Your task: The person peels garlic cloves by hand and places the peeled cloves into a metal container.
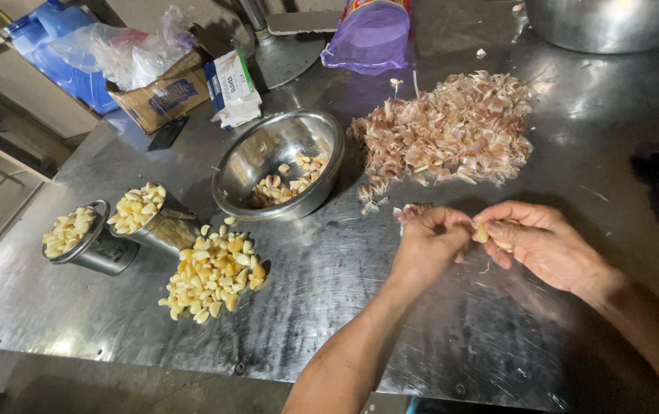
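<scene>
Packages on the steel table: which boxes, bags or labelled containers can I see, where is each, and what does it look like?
Cardboard box: back left, brown with a blue label panel, open, lying tilted.
Small carton: right of the cardboard box, white with green and blue print.
Clear plastic bag: crumpled on top of the cardboard box.
Purple mesh bag: back centre, red-and-yellow label at its top.
Blue plastic container: far back left, off the table.

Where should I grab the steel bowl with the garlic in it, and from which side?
Grip the steel bowl by its thin rolled rim at the near right edge, coming from the right hand side. The walls are smooth and curved, so only the rim offers a pinch; the far side is crowded by boxes, the left by cups of peeled cloves.
</scene>
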